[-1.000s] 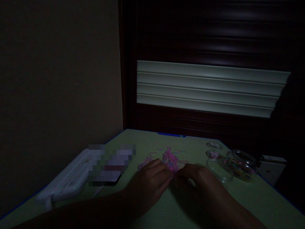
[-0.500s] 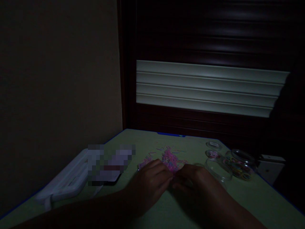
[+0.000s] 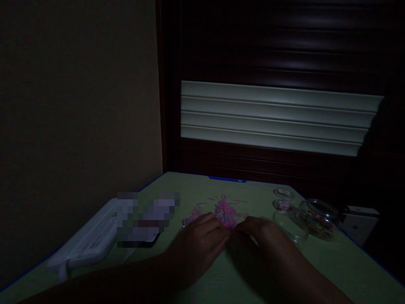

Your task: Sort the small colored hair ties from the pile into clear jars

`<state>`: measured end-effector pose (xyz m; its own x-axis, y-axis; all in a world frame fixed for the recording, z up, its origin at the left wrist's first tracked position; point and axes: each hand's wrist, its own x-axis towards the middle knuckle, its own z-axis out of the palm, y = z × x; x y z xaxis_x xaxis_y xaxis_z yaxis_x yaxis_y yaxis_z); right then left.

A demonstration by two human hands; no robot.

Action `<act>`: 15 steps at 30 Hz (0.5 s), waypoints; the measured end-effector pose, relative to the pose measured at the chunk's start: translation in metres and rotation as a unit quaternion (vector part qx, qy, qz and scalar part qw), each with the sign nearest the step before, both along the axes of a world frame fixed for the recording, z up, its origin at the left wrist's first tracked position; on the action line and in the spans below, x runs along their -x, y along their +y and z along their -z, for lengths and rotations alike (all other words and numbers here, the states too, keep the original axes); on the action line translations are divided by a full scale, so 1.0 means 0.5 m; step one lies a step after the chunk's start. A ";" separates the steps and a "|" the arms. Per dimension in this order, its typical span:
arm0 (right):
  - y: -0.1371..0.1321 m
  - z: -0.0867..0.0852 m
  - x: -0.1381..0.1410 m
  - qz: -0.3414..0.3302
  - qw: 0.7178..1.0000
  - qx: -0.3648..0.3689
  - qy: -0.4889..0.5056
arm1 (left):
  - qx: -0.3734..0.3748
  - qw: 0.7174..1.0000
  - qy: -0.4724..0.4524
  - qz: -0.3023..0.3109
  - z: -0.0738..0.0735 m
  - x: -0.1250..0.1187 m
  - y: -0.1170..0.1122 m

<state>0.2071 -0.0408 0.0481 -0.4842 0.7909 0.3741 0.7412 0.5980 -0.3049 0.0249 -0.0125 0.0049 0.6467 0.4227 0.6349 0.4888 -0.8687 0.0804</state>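
Observation:
The scene is very dark. A heap of small pink loom bands [image 3: 225, 210] lies on the green table [image 3: 196, 185]. My left hand [image 3: 199, 242] and my right hand [image 3: 262, 238] rest on the table just in front of the heap. Their fingertips meet in a pinch at the heap's near edge. Both hands have curled fingers closed on something too small and dim to make out, probably one of the bands.
A white flat case [image 3: 91, 240] lies at the left with a blurred-out item beside it. At the right stand a clear jar of coloured bands [image 3: 319, 219], an open clear round container [image 3: 289, 226] and small lids [image 3: 284, 193]. A wall and a dark shutter rise behind the table.
Almost nothing has changed. The fingertips of both hands shifted slightly at the pinch, and the view dipped a little.

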 end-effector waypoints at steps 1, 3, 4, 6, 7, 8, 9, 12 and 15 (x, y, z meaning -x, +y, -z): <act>-0.001 -0.003 -0.001 0.002 1.000 -0.001 -0.004 | 0.007 1.000 0.001 -0.003 0.000 0.001 0.000; -0.002 -0.006 -0.004 0.013 1.000 -0.005 -0.005 | 0.020 1.000 0.000 -0.009 0.000 0.002 0.002; -0.002 -0.006 -0.005 0.022 1.000 -0.008 -0.003 | 0.026 1.000 -0.002 -0.012 0.000 0.003 0.003; 0.001 -0.002 -0.008 0.041 0.999 -0.017 0.000 | 0.037 0.999 -0.005 -0.019 0.001 0.005 0.005; 0.004 0.001 -0.009 0.049 0.999 -0.020 0.000 | 0.043 0.999 -0.006 -0.021 0.002 0.006 0.006; 0.007 0.004 -0.011 0.056 0.998 -0.023 -0.003 | 0.047 0.999 -0.007 -0.023 0.002 0.007 0.006; 0.010 0.007 -0.014 0.063 0.998 -0.027 -0.008 | 0.051 0.998 -0.005 -0.026 0.002 0.007 0.006; 0.019 0.009 -0.023 0.082 0.995 -0.047 -0.043 | 0.056 0.998 0.007 -0.036 0.003 0.008 0.007; 0.020 -0.001 -0.035 0.122 0.984 -0.079 -0.102 | 0.053 0.998 0.013 -0.044 0.006 0.008 0.008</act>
